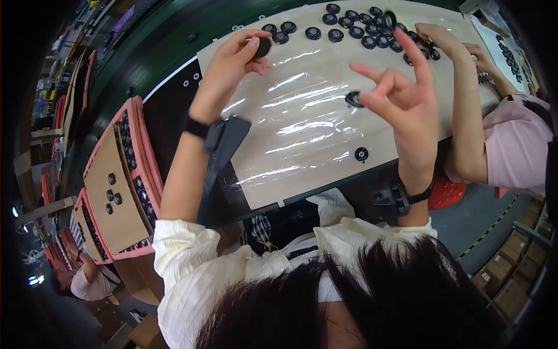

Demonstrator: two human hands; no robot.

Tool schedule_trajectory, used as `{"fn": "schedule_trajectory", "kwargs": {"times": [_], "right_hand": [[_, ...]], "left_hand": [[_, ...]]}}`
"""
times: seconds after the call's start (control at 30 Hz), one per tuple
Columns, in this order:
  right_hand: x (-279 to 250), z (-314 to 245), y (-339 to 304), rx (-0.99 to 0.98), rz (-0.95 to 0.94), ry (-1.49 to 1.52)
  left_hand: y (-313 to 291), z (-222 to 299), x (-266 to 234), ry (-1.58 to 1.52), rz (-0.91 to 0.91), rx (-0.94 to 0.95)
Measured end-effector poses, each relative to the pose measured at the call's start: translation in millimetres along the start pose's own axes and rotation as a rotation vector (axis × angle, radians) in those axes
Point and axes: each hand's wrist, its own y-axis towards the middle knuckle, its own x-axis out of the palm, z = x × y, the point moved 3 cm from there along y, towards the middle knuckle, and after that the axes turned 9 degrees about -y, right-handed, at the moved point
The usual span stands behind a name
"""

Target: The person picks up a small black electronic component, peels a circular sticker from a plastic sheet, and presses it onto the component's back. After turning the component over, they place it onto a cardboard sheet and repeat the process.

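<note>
My left hand (pixel 234 55) is closed on a black round disc (pixel 263 47), pinched between thumb and fingers above the far left part of the beige work mat (pixel 261 189). Over the mat's right side, my right hand (pixel 407 93) has its fingers spread. A black ring-shaped part (pixel 353 99) sits at its thumb tip; whether the two touch, I cannot tell. Near another fingertip is a tilted, blurred black ring (pixel 389 22). Clear plastic film (pixel 302 110) with rows of round shapes covers the mat between my hands. One black disc (pixel 361 154) lies near its front edge.
Several black round parts (pixel 335 35) are scattered along the far edge. At my right a co-worker's hand (pixel 439 38) reaches among them. Pink-edged trays (pixel 136 157) with cardboard and black parts stand to my left. A red stool (pixel 447 195) is below the table at right.
</note>
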Motion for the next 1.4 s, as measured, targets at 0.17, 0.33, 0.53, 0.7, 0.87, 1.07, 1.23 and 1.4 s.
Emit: {"fn": "schedule_trajectory", "kwargs": {"times": [0.17,0.33,0.53,0.7,0.87,1.07,1.23,1.4], "right_hand": [[30,-8,22,-0.099,-0.142,0.169],[65,-15,39,-0.710,-0.510,0.368],[60,-32,11,0.314,-0.359,0.438],[51,-25,2,0.215,-0.316,0.312],[47,-19,-2,0.109,-0.268,0.187],[43,-12,-7,-0.020,-0.197,0.043],[40,-4,-9,-0.119,-0.131,-0.082],[37,-11,-19,-0.244,-0.057,-0.225]], "left_hand": [[-72,47,52,-0.199,-0.035,0.165],[-105,61,63,-0.112,0.119,0.259],[-115,69,69,-0.077,0.189,0.322],[-119,72,72,0.008,0.254,0.348],[-121,74,73,0.011,0.266,0.396],[-122,72,73,0.041,0.299,0.464],[-120,69,70,0.069,0.318,0.484],[-130,67,73,0.087,0.319,0.458]]}}
